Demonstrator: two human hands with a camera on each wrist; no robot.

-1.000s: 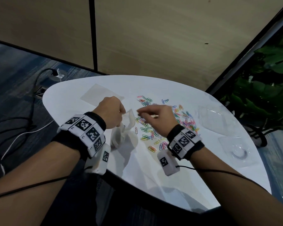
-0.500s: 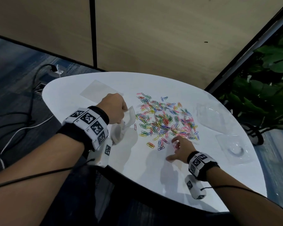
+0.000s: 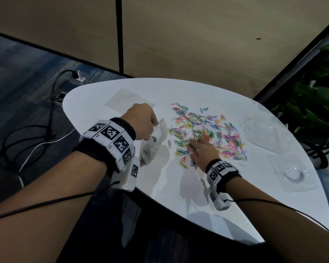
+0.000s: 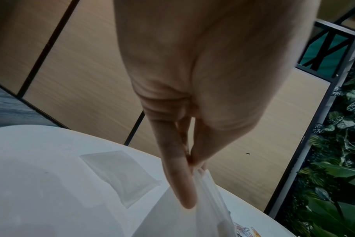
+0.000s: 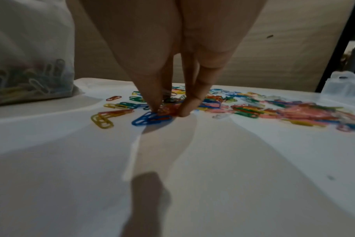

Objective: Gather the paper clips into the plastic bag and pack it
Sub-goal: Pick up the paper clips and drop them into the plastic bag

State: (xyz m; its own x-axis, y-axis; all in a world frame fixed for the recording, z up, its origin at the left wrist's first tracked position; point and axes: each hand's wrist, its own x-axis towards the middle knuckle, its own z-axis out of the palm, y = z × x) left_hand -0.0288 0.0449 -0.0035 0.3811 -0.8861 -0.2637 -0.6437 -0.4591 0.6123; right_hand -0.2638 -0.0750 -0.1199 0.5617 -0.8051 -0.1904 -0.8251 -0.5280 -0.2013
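A wide scatter of coloured paper clips lies on the white table. My left hand pinches the top edge of a clear plastic bag, which stands on the table with several clips inside; the same bag shows in the right wrist view. My right hand is down on the near left part of the pile. In the right wrist view its fingertips pinch a small bunch of red and blue clips against the table. The left wrist view shows thumb and finger closed on the bag rim.
A flat empty clear bag lies at the table's far left. Two clear plastic trays sit at the right. Green plants stand beyond the right edge, and cables run over the floor at the left.
My right hand left the bag mouth, reached to the near right of the pile, then slid left into it and now pinches clips. The left hand still holds the bag.
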